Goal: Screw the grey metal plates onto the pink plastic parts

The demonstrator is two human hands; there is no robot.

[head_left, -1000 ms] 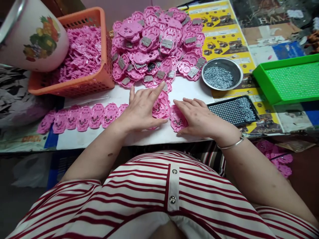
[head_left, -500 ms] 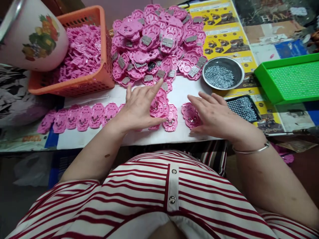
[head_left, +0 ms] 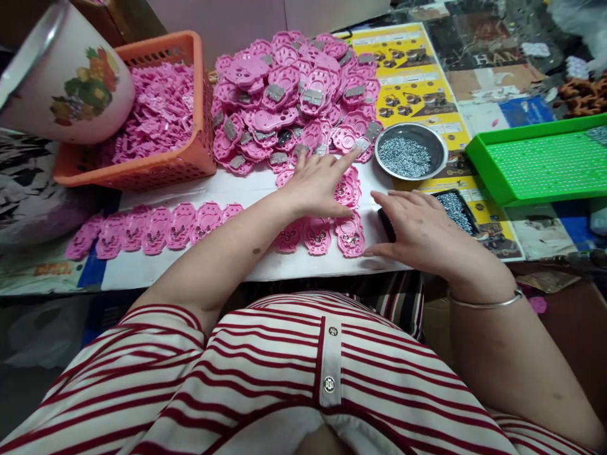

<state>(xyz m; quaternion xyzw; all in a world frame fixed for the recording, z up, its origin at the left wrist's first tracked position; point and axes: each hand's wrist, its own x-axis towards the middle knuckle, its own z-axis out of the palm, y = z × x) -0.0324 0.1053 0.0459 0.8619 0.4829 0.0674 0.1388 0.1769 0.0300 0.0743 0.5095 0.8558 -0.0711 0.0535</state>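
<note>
A pink plastic shell (head_left: 349, 185) with small metal parts in it sits between the thumb and index finger of my left hand (head_left: 315, 186), partly covered by the palm. Just below, another pink shell (head_left: 351, 235) ends the row of shells lying on the white board (head_left: 265, 270). Fingers apart and holding nothing, my right hand (head_left: 417, 230) hovers over a small black tray (head_left: 467, 205) of tiny metal pieces, hiding much of it. Above the right hand stands a metal bowl (head_left: 410, 151) with more tiny metal pieces.
A large heap of pink shells (head_left: 294, 95) with grey metal plates lies at the back. On the left, an orange basket (head_left: 203, 120) holds small pink parts, with a fruit-patterned pot (head_left: 90, 82) leaning over it. A green tray (head_left: 535, 164) stands at right.
My left hand has moved right with a pink shell. My right hand has left the last shell in the row and is now over the black tray. The view has shifted slightly.
</note>
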